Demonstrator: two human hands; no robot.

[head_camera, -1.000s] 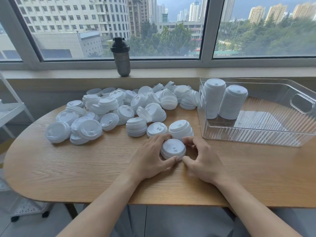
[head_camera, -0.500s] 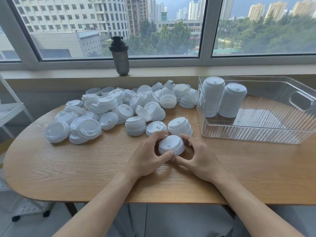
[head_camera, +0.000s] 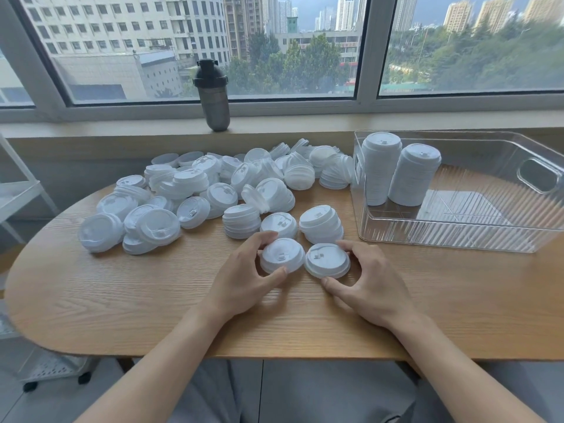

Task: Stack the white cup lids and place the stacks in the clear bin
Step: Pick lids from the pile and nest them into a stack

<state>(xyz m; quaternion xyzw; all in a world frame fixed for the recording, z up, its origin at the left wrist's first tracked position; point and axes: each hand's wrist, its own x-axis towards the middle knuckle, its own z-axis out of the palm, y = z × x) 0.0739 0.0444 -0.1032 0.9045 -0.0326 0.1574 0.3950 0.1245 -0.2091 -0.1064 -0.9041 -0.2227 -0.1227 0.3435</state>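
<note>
My left hand (head_camera: 244, 270) grips a short stack of white lids (head_camera: 282, 255) between thumb and fingers on the wooden table (head_camera: 122, 300). Right beside it, my right hand (head_camera: 366, 282) holds a single white lid (head_camera: 327, 260) the same way; the two touch at their rims. A big heap of loose lids and short stacks (head_camera: 213, 190) spreads behind them. The clear bin (head_camera: 457, 239) stands at the right with two tall lid stacks, one (head_camera: 380, 169) at its near-left corner and another (head_camera: 413, 175) leaning beside it.
A dark shaker bottle (head_camera: 213, 99) stands on the window sill behind the heap. A white rack (head_camera: 18, 196) is at the far left, off the table. Bare wood lies in front of my hands and left of them.
Both hands held one short stack together earlier. Now it is split: the left hand keeps the stack and the right hand has drawn one lid off to the right.
</note>
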